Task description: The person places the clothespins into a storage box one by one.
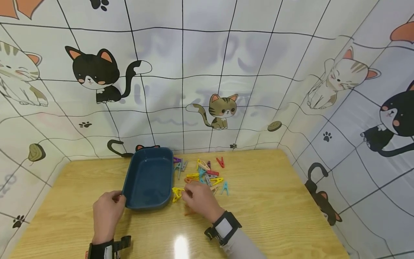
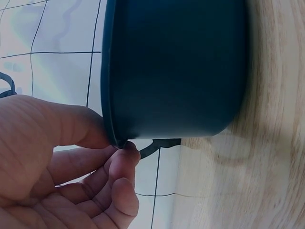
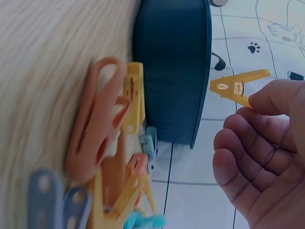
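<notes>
Two bare hands (image 1: 108, 216) over a wood-grain table (image 1: 275, 216), each in use; one dark blue tub (image 1: 148, 180), rectangular with rounded corners, stood upright left of centre, toward the far edge; its inside showed bare floor.

Left hand: at the tub's near left corner, thumb above and fingers below, pinched narrowly on the rim; one dark strap (image 1: 103, 250) circled the wrist.

Right hand (image 1: 202, 202): right of the tub, at the near side of the heap; thumb and forefinger pinched one yellow clothespin (image 3: 224, 87), raised off the table, near the tub's wall; the remaining fingers were curled in toward the palm; one black strap (image 1: 224, 227) and a pale sleeve (image 1: 244, 246) lay behind it.

Assorted clothespins (image 1: 211, 173), plastic, mixed colours: loosely heaped to the right of the tub, some overlapping; one red pin (image 1: 220, 162) lay at the far right, one light blue pin (image 1: 225, 188) at the right edge; one orange pin (image 3: 90, 129) lay below the right hand, partly hidden in the head view.

One white cloth backdrop (image 1: 200, 57): black grid lines, cartoon cats, paw prints; hung beyond the table.
</notes>
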`<state>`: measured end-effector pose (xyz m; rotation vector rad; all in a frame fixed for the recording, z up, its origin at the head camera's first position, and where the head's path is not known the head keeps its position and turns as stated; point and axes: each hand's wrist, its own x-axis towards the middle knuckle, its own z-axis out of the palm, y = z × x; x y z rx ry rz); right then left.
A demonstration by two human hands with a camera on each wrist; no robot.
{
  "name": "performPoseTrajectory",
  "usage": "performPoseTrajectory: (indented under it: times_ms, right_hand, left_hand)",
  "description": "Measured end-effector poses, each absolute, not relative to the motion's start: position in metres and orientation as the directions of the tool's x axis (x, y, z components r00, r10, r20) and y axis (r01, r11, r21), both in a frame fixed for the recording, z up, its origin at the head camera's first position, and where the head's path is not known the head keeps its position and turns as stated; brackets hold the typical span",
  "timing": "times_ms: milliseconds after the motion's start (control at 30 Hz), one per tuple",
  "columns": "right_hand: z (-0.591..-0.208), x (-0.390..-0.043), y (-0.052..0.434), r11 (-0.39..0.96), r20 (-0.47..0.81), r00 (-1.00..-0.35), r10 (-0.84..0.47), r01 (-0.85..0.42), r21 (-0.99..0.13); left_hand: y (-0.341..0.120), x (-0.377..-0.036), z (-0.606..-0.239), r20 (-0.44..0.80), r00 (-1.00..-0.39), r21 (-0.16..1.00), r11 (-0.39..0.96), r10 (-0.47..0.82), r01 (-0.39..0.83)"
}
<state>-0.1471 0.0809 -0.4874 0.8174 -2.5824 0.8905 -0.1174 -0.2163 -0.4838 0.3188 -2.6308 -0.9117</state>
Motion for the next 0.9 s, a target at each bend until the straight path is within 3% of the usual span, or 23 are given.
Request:
performPoseTrajectory:
  times_ms: [200, 633, 900]
  right_hand:
    - [-0.481, -0.152, 0.062, 0.666, 0.445, -0.773, -0.452, -0.625, -0.408]
    - [-0.479, -0.159, 0.031, 0.73, 0.326, -0.777, -0.539, -0.624, -0.28]
    - [-0.482, -0.162, 0.026, 0.742, 0.323, -0.776, -0.542, -0.623, -0.25]
  left_hand:
    - [-0.216, -0.117, -0.484, 0.252, -0.917, 0.626, 0.775, -0.31, -0.09]
    - [-0.215, -0.117, -0.484, 0.251, -0.915, 0.63, 0.771, -0.315, -0.092]
    - [-0.215, -0.117, -0.484, 0.237, -0.92, 0.63, 0.771, -0.312, -0.099]
